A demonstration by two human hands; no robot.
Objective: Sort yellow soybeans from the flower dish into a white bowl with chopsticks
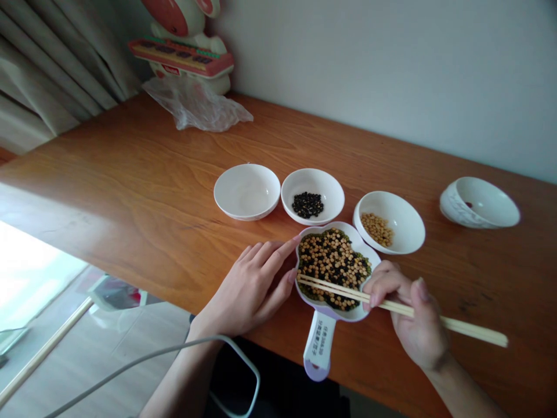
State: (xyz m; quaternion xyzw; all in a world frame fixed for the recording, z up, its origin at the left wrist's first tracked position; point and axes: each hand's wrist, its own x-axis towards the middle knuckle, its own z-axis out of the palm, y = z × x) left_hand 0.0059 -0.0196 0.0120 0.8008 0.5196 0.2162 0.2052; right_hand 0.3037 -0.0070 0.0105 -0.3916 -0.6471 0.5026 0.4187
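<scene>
A lilac-and-white flower-shaped dish [311, 305] with a handle holds mixed yellow, black and green beans [333, 261]. My left hand [256, 281] rests at its left side, fingers apart, with thumb and index fingertip against the rim. In my right hand [413, 313] is a pair of wooden chopsticks [461, 328], their tips together over the beans at the dish's left edge. Just beyond the dish stand a white bowl of black beans [308, 205] and a white bowl of yellow beans [378, 229]. The label [321, 342] on the handle carries printed characters.
Left of the black beans is an empty white bowl [246, 191]. A patterned white bowl [478, 203] stands farther right with a small red bit inside. Toward the wall are a plastic bag [200, 107] and a toy keyboard figure [187, 55]. A grey cable [174, 348] crosses my left forearm.
</scene>
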